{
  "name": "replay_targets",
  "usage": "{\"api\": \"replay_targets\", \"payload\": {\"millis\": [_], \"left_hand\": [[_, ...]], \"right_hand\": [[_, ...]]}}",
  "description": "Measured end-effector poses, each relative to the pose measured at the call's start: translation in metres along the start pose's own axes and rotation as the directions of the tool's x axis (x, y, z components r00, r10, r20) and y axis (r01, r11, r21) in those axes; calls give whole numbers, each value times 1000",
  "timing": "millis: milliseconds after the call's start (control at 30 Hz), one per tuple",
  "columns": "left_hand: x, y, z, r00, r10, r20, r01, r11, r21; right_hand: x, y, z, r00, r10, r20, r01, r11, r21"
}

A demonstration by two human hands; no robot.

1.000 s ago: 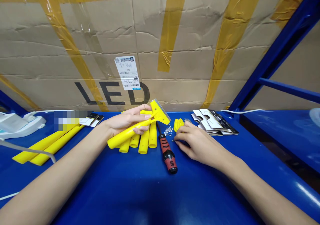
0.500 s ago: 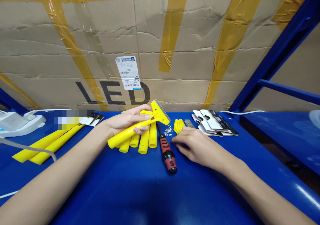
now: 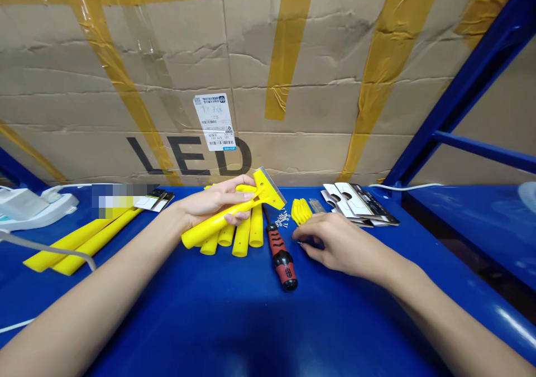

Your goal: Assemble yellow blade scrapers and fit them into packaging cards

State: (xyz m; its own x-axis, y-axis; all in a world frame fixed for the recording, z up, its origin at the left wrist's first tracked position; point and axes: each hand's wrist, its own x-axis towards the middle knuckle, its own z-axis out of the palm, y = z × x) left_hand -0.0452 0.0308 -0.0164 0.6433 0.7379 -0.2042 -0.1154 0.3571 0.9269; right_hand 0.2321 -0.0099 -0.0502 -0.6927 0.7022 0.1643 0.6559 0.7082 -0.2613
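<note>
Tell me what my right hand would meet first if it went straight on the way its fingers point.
Your right hand would most likely meet the red-and-black screwdriver first, with the small metal pieces close to that line. Its height is hard to judge, so it might pass over.

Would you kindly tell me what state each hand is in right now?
Left hand: closed, holding a yellow scraper.
Right hand: curled, near the red-and-black screwdriver; whether it pinches something tiny cannot be told.

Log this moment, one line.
left hand: gripping yellow plastic scraper | right hand: near small silver screws, grip unclear | red-black screwdriver: on blue tabletop
</note>
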Motion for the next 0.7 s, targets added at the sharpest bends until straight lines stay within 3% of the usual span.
{"api": "replay_targets", "payload": {"millis": [233, 333, 467, 567, 700], "left_hand": [[1, -2, 4, 1000, -25, 15, 25, 1000, -1], [2, -4, 8, 998, -54, 43, 53, 998, 16], [5, -7, 14, 994, -86, 70, 83, 995, 47], [6, -9, 18, 993, -90, 76, 86, 995, 48], [6, -7, 22, 994, -95, 56, 92, 995, 45]], "right_hand": [[3, 3, 2, 999, -36, -33, 39, 995, 88], [4, 1, 4, 974, -30, -225, 71, 982, 176], [7, -4, 9, 880, 65, -471, 59, 968, 242], [9, -7, 12, 847, 112, -520, 47, 958, 282], [9, -8, 14, 840, 124, -528, 46, 954, 296]]}}
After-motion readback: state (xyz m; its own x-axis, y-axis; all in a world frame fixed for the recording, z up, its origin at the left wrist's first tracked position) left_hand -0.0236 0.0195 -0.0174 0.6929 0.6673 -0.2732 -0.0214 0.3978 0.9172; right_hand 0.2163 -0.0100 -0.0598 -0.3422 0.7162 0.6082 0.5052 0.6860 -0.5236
